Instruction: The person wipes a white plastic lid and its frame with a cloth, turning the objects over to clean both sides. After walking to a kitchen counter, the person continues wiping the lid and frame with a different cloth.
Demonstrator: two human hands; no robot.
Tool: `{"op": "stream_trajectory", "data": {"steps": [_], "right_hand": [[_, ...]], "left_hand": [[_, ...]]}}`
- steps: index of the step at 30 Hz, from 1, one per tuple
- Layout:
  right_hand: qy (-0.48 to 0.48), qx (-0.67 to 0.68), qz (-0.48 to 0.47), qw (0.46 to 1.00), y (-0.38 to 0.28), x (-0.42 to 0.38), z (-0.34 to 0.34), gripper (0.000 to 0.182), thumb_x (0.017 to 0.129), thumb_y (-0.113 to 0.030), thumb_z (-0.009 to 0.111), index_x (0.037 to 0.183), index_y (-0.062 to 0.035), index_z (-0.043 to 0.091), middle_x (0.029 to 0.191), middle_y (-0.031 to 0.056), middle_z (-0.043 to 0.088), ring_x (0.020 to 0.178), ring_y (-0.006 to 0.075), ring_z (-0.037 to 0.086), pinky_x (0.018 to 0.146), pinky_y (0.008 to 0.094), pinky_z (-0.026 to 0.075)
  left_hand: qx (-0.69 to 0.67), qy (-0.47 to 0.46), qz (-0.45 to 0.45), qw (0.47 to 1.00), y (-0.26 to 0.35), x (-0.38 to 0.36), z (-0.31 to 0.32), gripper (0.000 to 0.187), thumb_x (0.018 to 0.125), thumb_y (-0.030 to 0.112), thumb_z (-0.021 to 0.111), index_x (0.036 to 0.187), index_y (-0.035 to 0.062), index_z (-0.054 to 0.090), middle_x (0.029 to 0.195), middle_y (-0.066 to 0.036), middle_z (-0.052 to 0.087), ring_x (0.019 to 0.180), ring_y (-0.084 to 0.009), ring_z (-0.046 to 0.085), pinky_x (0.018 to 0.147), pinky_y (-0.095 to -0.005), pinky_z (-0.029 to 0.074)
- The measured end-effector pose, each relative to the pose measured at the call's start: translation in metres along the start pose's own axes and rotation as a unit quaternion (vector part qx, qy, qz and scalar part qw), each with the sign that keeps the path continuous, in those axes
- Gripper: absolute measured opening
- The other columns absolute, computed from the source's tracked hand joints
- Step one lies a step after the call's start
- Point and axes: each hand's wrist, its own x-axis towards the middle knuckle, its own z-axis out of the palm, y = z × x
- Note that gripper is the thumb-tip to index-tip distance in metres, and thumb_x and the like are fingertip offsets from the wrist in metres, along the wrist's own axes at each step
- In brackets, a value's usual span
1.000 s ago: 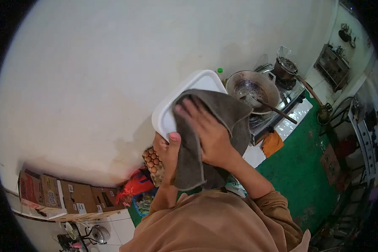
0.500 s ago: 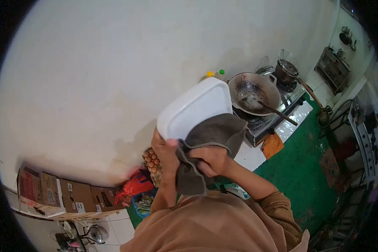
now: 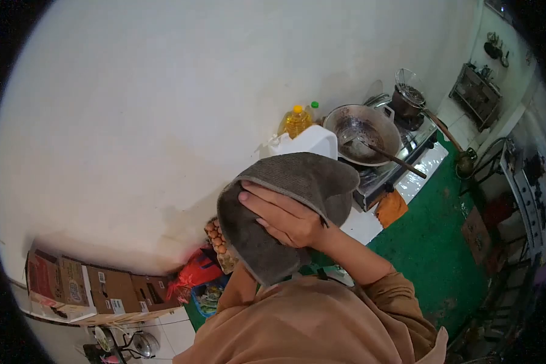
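The right hand presses into the gray cloth, which drapes across the white container and hides the left hand. Beyond sits the yellow-capped oil bottle, then a pan on the stove, ladle resting inside; eggs peek out beside the cloth!

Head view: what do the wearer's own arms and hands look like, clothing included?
A loose brown sleeve is bunched near the right elbow, leaving the right forearm bare. The right hand wears no glove. The left hand is hidden; its forearm shows no sleeve.
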Motion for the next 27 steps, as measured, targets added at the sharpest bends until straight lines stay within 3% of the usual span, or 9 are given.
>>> {"op": "stream_trajectory", "data": {"steps": [6, 8, 11, 12, 15, 19, 23, 25, 27], "right_hand": [[0.104, -0.043, 0.086, 0.99, 0.034, 0.0, -0.021, 0.022, 0.09, -0.011, 0.049, 0.102, 0.0034, 0.061, 0.102, 0.018, 0.063, 0.095, 0.0333, 0.06, 0.081, 0.0378, 0.047], [0.11, -0.06, 0.118, 0.985, 0.047, 0.003, -0.029, 0.017, 0.088, -0.009, 0.052, 0.097, 0.0025, 0.061, 0.096, 0.0179, 0.063, 0.088, 0.0332, 0.061, 0.077, 0.0371, 0.048], [0.169, -0.044, 0.135, 0.975, 0.062, -0.005, -0.029, 0.019, 0.09, -0.014, 0.049, 0.087, 0.002, 0.06, 0.083, 0.0163, 0.058, 0.073, 0.0328, 0.056, 0.067, 0.0348, 0.044], [0.174, -0.01, 0.203, 0.963, 0.065, -0.008, -0.03, 0.021, 0.091, -0.014, 0.049, 0.083, 0.0023, 0.059, 0.079, 0.0136, 0.058, 0.07, 0.0292, 0.055, 0.066, 0.0334, 0.044], [0.19, 0.089, 0.337, 0.918, 0.073, -0.018, -0.035, 0.025, 0.092, -0.017, 0.049, 0.08, 0.0022, 0.058, 0.073, 0.0076, 0.057, 0.066, 0.0204, 0.053, 0.064, 0.0296, 0.042], [0.22, 0.274, 0.456, 0.818, 0.08, -0.024, -0.039, 0.03, 0.094, -0.025, 0.051, 0.082, 0.0007, 0.061, 0.072, 0.0002, 0.059, 0.065, 0.0079, 0.052, 0.062, 0.0242, 0.042], [0.272, 0.302, 0.489, 0.771, 0.1, -0.046, -0.031, 0.034, 0.092, -0.032, 0.054, 0.087, 0.0007, 0.064, 0.076, 0.0008, 0.061, 0.066, 0.0075, 0.055, 0.062, 0.0227, 0.044], [0.296, 0.353, 0.567, 0.683, 0.116, -0.064, -0.031, 0.039, 0.091, -0.035, 0.055, 0.096, 0.0021, 0.064, 0.081, 0.0031, 0.063, 0.07, 0.0101, 0.059, 0.065, 0.023, 0.047], [0.305, 0.327, 0.565, 0.693, 0.112, -0.074, -0.028, 0.041, 0.091, -0.037, 0.055, 0.101, 0.0022, 0.064, 0.084, 0.0047, 0.064, 0.071, 0.011, 0.06, 0.066, 0.0233, 0.047]], "left_hand": [[0.186, -0.016, 0.128, 0.974, 0.009, -0.011, -0.007, 0.028, 0.074, 0.012, 0.071, 0.089, -0.0016, 0.052, 0.076, -0.003, 0.056, 0.064, -0.0122, 0.051, 0.059, -0.0243, 0.042], [0.425, 0.016, 0.199, 0.883, 0.011, -0.017, -0.017, 0.025, 0.069, 0.01, 0.072, 0.081, -0.0008, 0.052, 0.067, -0.006, 0.055, 0.055, -0.0132, 0.048, 0.052, -0.0242, 0.038], [0.529, -0.049, 0.231, 0.815, 0.014, -0.024, -0.019, 0.03, 0.072, 0.015, 0.068, 0.09, -0.0031, 0.054, 0.081, -0.009, 0.059, 0.066, -0.0151, 0.056, 0.058, -0.0257, 0.044], [0.531, -0.073, 0.274, 0.798, 0.016, -0.021, -0.016, 0.029, 0.072, 0.016, 0.07, 0.089, -0.0021, 0.053, 0.076, -0.008, 0.059, 0.064, -0.0127, 0.055, 0.056, -0.0241, 0.044], [0.457, -0.037, 0.245, 0.854, 0.013, -0.024, -0.006, 0.029, 0.067, 0.011, 0.076, 0.081, -0.0002, 0.054, 0.062, -0.007, 0.053, 0.051, -0.0145, 0.049, 0.048, -0.0274, 0.04], [0.477, -0.053, 0.262, 0.837, 0.004, -0.025, -0.012, 0.031, 0.069, 0.015, 0.078, 0.083, 0.0002, 0.055, 0.062, -0.007, 0.053, 0.049, -0.0155, 0.049, 0.048, -0.0274, 0.04], [0.359, 0.0, 0.145, 0.922, -0.006, -0.025, -0.017, 0.026, 0.074, 0.013, 0.074, 0.085, 0.0008, 0.053, 0.068, -0.004, 0.055, 0.058, -0.0112, 0.05, 0.055, -0.0251, 0.042], [0.322, 0.026, 0.104, 0.941, -0.003, -0.022, -0.015, 0.024, 0.076, 0.011, 0.072, 0.086, 0.001, 0.053, 0.071, -0.003, 0.055, 0.063, -0.0094, 0.05, 0.059, -0.0236, 0.042], [0.281, 0.036, 0.066, 0.957, 0.008, -0.014, -0.01, 0.022, 0.079, 0.008, 0.069, 0.089, 0.0013, 0.051, 0.078, -0.001, 0.055, 0.072, -0.0071, 0.049, 0.066, -0.0216, 0.041]]}}
